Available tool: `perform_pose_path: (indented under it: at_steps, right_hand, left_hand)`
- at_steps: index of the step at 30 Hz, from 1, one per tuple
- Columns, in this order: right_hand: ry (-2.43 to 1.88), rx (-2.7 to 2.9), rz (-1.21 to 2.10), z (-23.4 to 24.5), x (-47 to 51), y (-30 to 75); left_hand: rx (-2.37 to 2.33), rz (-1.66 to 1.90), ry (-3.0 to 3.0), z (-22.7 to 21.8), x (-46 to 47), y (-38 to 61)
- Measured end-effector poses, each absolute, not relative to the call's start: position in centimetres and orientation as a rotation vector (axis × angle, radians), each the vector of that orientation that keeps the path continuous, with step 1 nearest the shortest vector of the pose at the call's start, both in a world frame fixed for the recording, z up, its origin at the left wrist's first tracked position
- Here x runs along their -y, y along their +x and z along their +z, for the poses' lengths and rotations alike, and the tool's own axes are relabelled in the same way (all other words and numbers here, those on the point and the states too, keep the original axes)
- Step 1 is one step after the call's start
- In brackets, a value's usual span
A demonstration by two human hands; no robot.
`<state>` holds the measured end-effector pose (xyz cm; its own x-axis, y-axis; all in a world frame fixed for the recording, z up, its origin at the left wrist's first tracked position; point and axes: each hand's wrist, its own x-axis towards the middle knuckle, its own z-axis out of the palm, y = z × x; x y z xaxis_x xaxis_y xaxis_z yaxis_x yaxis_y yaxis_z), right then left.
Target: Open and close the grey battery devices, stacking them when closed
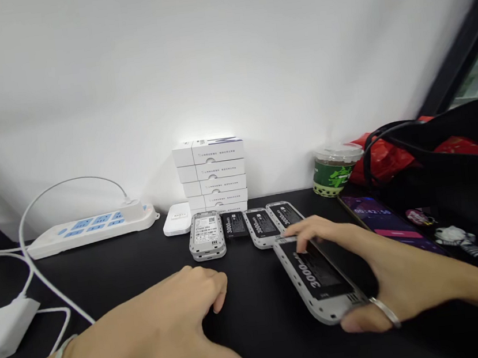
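Observation:
My right hand [374, 264] grips an open-backed grey-white handheld device [301, 293] by its edges, thumb at the near end and fingers at the far end. A black battery [318, 274] marked 3000mAh sits inside it. The device is tilted above the table. My left hand [177, 314] is held over the table with thumb and fingers apart, holding nothing. Behind the hands lie two similar devices with batteries, one device [263, 227] beside another device [287, 212]. A loose battery [234, 225] lies left of them, next to a stack of battery-less devices [206, 232].
Several white boxes [220, 169] are stacked against the wall. White covers [177, 218] lie beside them. A power strip [92, 229], charger [7, 329] and white cables are at left. At right are a drink cup [334, 173], a phone [383, 216] and a black bag [460, 175].

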<state>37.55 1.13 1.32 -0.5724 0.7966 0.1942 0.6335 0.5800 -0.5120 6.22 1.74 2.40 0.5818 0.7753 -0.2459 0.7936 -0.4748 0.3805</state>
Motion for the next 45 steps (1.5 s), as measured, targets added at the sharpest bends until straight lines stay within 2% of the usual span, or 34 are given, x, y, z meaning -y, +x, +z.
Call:
perform_pose_path:
  at_steps: [8, 17, 23, 26, 28, 31, 38, 45]
  right_hand:
    - [-1.367, 2.449, 0.383, -0.8, 0.9, 40.5]
    - [-1.354, 2.462, 0.412, -1.4, -0.3, 41.2]
    - [-1.238, 2.148, 0.332, -2.6, 0.4, 40.3]
    - [-1.248, 1.763, 0.432, -3.3, -0.1, 39.9]
    - [-1.257, 1.499, 0.571, -3.7, -0.9, 39.8]
    - [-1.25, 1.248, 0.803, -4.0, -1.8, 39.7]
    - [-1.279, 1.258, 0.868, -3.2, -1.7, 39.0]
    - [-1.271, 1.272, 0.879, -3.4, -1.7, 39.2]
  left_hand:
    - [-1.263, -0.045, 2.369, 2.3, -1.7, 6.3]
    - [-1.255, -0.074, 2.384, 2.5, -1.6, 6.4]
    - [-1.202, -0.106, 2.267, 3.1, -2.2, 6.1]
    - [-1.058, -0.022, 2.143, 4.1, -4.5, 5.4]
    - [-1.15, 0.276, 2.28, 4.4, -6.4, 4.9]
    - [-1.27, 0.421, 2.373, 4.0, -8.3, 4.2]
    - [-1.328, 0.335, 2.409, 1.5, -9.0, 3.6]
    - [-1.321, 0.412, 2.504, 1.9, -6.8, 5.0]
